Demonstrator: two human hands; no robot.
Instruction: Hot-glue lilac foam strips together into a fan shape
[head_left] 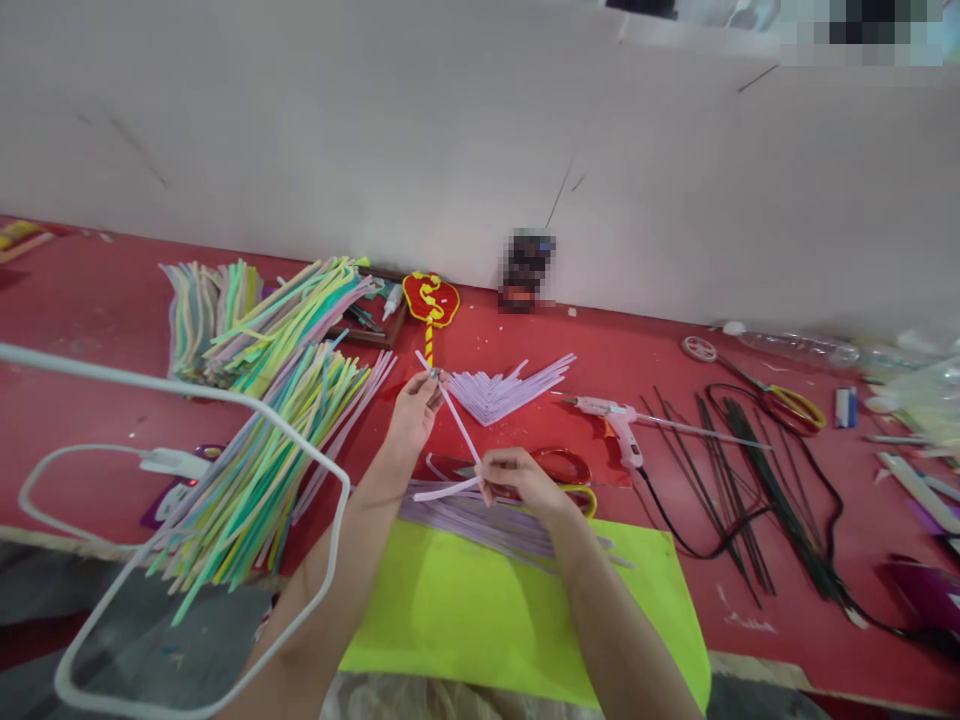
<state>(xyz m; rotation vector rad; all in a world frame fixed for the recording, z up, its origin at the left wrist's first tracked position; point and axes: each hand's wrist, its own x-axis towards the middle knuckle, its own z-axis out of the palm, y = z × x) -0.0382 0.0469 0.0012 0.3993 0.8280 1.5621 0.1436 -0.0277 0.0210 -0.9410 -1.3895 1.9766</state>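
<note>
A lilac pipe cleaner (pixel 460 425) stretches between my hands over the red table. My left hand (pixel 417 408) pinches it near its upper end, fingers closed. Lower down, my right hand (pixel 517 474) grips it where it bends, and a free end points left. Just beyond lie lilac pipe cleaners bent into V shapes (pixel 491 400), nested together. Straight lilac pipe cleaners (pixel 480 525) lie below my hands on a bright yellow-green sheet (pixel 465 610). Scissors with red handles (pixel 564 464) are partly hidden behind my right hand.
Bundles of coloured pipe cleaners (pixel 300 400) cover the left side. A pink glue gun (pixel 616 420) with a black cord lies right, near dark green stems (pixel 780 490) and more scissors (pixel 791 405). A white cable (pixel 341 520) loops across the left foreground. A red-and-yellow ornament (pixel 430 298) lies behind.
</note>
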